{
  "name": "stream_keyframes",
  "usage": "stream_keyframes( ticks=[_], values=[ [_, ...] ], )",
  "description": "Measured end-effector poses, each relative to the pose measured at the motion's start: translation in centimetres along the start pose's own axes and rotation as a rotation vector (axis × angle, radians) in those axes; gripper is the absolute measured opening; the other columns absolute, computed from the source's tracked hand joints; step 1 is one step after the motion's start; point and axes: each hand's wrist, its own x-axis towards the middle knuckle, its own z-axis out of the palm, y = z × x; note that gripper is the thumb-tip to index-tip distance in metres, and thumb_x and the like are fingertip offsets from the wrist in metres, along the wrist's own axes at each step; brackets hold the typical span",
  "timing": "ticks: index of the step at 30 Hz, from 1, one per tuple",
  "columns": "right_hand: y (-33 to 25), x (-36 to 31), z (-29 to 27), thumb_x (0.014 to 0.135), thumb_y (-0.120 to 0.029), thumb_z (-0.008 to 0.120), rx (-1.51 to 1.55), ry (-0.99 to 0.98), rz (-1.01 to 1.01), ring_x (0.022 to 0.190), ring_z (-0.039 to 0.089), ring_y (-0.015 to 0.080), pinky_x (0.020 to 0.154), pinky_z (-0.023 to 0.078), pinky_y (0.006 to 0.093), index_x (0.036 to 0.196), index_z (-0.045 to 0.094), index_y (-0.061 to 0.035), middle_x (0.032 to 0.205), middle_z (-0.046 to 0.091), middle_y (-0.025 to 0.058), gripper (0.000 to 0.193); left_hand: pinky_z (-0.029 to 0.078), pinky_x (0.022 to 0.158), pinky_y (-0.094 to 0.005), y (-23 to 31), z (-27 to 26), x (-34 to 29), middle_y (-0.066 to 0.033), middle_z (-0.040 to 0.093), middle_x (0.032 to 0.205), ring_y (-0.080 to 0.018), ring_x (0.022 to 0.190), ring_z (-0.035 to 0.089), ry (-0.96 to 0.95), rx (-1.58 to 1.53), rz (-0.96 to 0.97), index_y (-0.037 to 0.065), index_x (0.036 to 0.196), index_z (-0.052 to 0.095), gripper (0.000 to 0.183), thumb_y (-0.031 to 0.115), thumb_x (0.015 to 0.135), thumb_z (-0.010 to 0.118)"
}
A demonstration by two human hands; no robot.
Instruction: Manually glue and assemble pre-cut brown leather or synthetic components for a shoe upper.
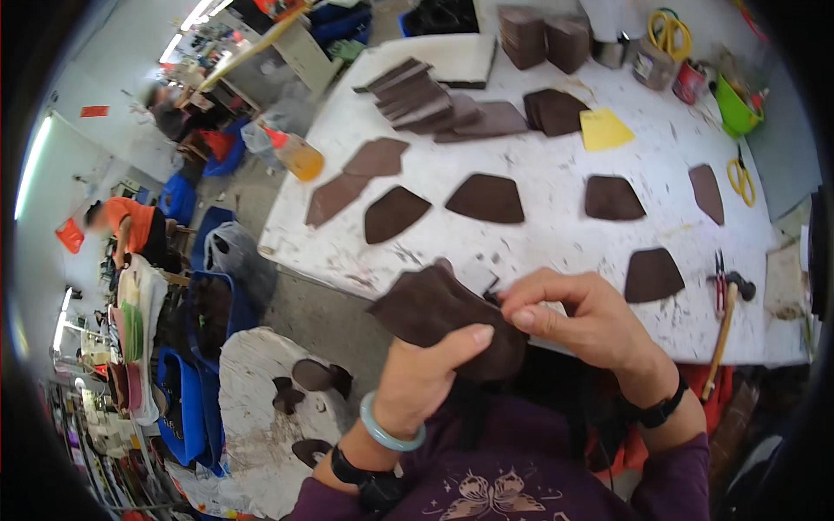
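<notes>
A dark brown, soft sheet piece (434,304), curved like a shoe upper, is up in front of my chest. My left hand (417,378) is closed on its lower side, with the thumb pressed flat on top. At the piece's right edge, my right hand (586,317) pinches thumb and forefinger together. A small dark bit shows by those fingertips; I cannot make out what it is. Beyond my hands, flat brown cut pieces lie spaced out on the white table, among them one in the middle (486,199) and one at the right (655,275).
Brown pieces (417,100) are stacked at the back of the white table (556,247). A bottle of amber liquid (300,156) stands at its left edge. Pincers (720,282) and a hammer (721,334) lie on the right. Left of me is a covered stool (252,391); other people work farther off.
</notes>
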Motion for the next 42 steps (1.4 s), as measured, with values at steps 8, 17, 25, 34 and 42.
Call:
stream_keyframes(
  ticks=[8, 17, 25, 34, 42],
  values=[
    [0.3, -1.1, 0.5, 0.083, -0.011, 0.067, 0.207, -0.007, 0.089, 0.087, 0.054, 0.0075, 0.077, 0.044, 0.0236, 0.101, 0.059, 0.0000, 0.092, 0.063, 0.0036, 0.022, 0.046, 0.089, -0.0320, -0.8, 0.4, 0.9, -0.0092, 0.059, 0.107, -0.0179, 0.101, 0.057, -0.026, -0.098, -0.047, 0.001, 0.112, 0.053, 0.033, -0.003, 0.080, 0.059],
    [1.1, -1.5, 0.2, 0.082, -0.011, 0.066, 0.208, -0.005, 0.084, 0.081, 0.055, 0.0062, 0.072, 0.045, 0.0210, 0.093, 0.063, -0.0002, 0.087, 0.063, 0.0024, 0.016, 0.046, 0.087, -0.0325, -1.8, 0.2, 0.8, -0.0093, 0.058, 0.102, -0.0177, 0.096, 0.057, -0.084, -0.133, 0.011, 0.000, 0.108, 0.054, 0.030, -0.002, 0.078, 0.061],
    [0.8, -1.1, -0.4, 0.079, -0.010, 0.068, 0.202, -0.010, 0.270, 0.080, 0.054, 0.0059, 0.074, 0.042, 0.0215, 0.086, 0.065, -0.0021, 0.082, 0.063, -0.0012, 0.011, 0.044, 0.087, -0.0298, -1.9, -0.1, 1.3, -0.0083, 0.058, 0.102, -0.0162, 0.096, 0.056, -0.168, 0.020, 0.049, 0.001, 0.108, 0.054, 0.034, -0.003, 0.076, 0.064],
    [1.3, -0.9, -0.8, 0.078, -0.015, 0.064, 0.083, -0.023, 0.149, 0.066, 0.050, 0.0047, 0.061, 0.042, 0.0218, 0.082, 0.065, 0.0005, 0.070, 0.061, -0.0004, 0.016, 0.044, 0.080, -0.0274, -2.2, -0.3, 1.5, -0.0070, 0.057, 0.100, -0.0130, 0.090, 0.054, -0.138, 0.036, 0.056, 0.002, 0.107, 0.052, 0.035, -0.005, 0.076, 0.065],
    [1.6, -0.9, -1.2, 0.080, -0.013, 0.066, 0.069, -0.054, 0.153, 0.075, 0.054, 0.0084, 0.069, 0.043, 0.0236, 0.087, 0.067, -0.0006, 0.079, 0.063, 0.0030, 0.015, 0.045, 0.080, -0.0268, -2.6, -0.5, 1.5, -0.0068, 0.060, 0.098, -0.0135, 0.090, 0.057, -0.089, 0.019, 0.030, 0.001, 0.107, 0.054, 0.032, -0.004, 0.076, 0.064]
  ],
)
